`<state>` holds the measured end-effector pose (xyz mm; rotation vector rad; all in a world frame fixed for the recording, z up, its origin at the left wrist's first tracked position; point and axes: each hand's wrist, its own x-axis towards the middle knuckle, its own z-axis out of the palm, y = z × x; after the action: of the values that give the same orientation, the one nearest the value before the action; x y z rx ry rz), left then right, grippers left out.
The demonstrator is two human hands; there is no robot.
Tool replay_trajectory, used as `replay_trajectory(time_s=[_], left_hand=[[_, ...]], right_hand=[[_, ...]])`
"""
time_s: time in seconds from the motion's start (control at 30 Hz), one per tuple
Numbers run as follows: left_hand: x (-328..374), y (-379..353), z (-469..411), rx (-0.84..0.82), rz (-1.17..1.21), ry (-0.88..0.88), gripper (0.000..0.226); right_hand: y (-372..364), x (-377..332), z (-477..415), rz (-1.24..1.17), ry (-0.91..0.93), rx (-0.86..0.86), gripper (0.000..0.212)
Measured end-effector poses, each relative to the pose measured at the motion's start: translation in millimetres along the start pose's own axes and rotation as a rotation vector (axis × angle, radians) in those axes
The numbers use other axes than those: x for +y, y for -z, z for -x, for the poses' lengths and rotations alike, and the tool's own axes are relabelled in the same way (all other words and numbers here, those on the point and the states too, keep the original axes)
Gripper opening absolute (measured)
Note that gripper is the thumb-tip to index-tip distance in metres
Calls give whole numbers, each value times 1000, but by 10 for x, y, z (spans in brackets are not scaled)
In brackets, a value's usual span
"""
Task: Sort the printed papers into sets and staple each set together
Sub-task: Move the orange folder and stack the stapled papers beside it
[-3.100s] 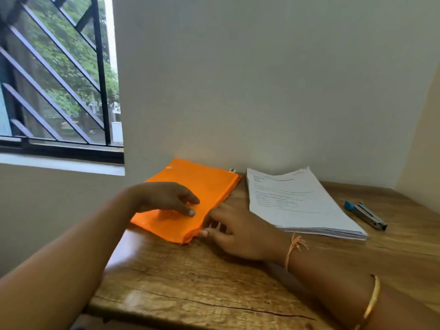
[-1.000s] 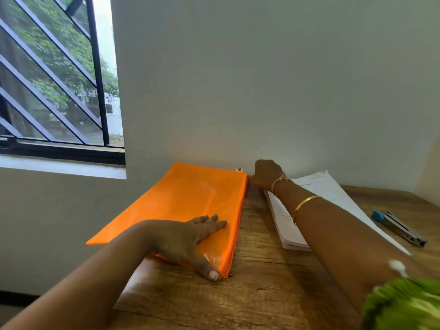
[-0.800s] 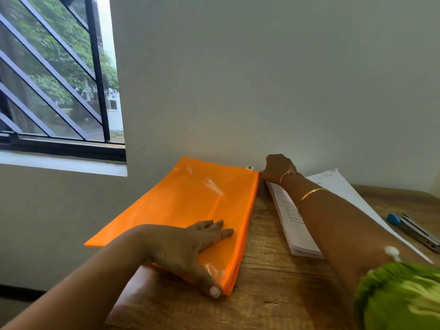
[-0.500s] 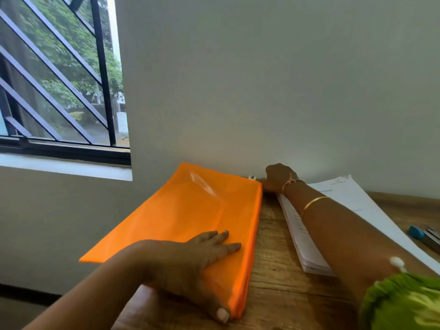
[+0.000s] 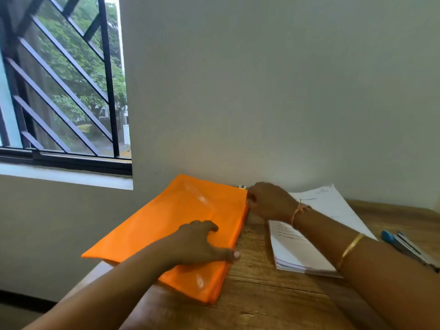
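Wooden and grain-marked, the surface [image 5: 273,294] carries an orange zip pouch [image 5: 181,215] lying flat on its left part, the pouch's left corner hanging out past the surface's edge. Nearest, the left hand [image 5: 200,244] bears down on the near half of the pouch. Its fingers [image 5: 209,226] are bent on the top face and the thumb is hooked along the right edge, so it grips and pins the pouch in place.

Just to the right, apart from the pouch, the stack of printed papers [image 5: 285,246] lies flat and unsorted, partly crossed by the right forearm. Beyond it to the right, a blue and metal stapler [image 5: 404,244] lies untouched.

Farther back, the right hand [image 5: 271,203] sits at the pouch's far right corner, fingers closed in a pinch on the zip edge. A small pale zip pull [image 5: 242,186] shows just left of it, close to the wall [image 5: 262,91]; whether the fingers hold the slider itself cannot be told. A barred window [image 5: 59,79] opens far left.

The step in hand looks like preparation: opening the pouch along its right edge, not yet sorting or stapling. The next move likely calls for drawing the zip towards the near end while the left hand keeps the slippery pouch from sliding, with the thumb shifted clear of the zip's path.
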<state>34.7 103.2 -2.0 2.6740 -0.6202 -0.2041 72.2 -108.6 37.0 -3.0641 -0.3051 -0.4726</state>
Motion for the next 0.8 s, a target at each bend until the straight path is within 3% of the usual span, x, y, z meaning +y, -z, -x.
replay_trajectory(time_s=[0.13, 0.23, 0.37, 0.53, 0.6, 0.67, 0.8], left_hand=[[292, -54, 73, 62, -290, 83, 70], [401, -72, 137, 187, -389, 69, 51], [487, -75, 201, 283, -387, 31, 33], [389, -12, 166, 436, -97, 118, 48], [333, 31, 146, 439, 86, 193, 54], [269, 80, 121, 424, 312, 274, 49], [202, 148, 114, 418, 611, 331, 31]], right_hand=[[-109, -218, 390, -91, 140, -62, 32], [-146, -332, 676, -114, 236, -60, 40], [-70, -392, 880, -199, 274, -44, 27], [-52, -417, 914, -222, 261, -64, 27], [-69, -442, 921, -185, 275, -80, 42], [-87, -480, 933, -160, 295, -102, 57], [-96, -554, 981, -234, 369, -114, 60]])
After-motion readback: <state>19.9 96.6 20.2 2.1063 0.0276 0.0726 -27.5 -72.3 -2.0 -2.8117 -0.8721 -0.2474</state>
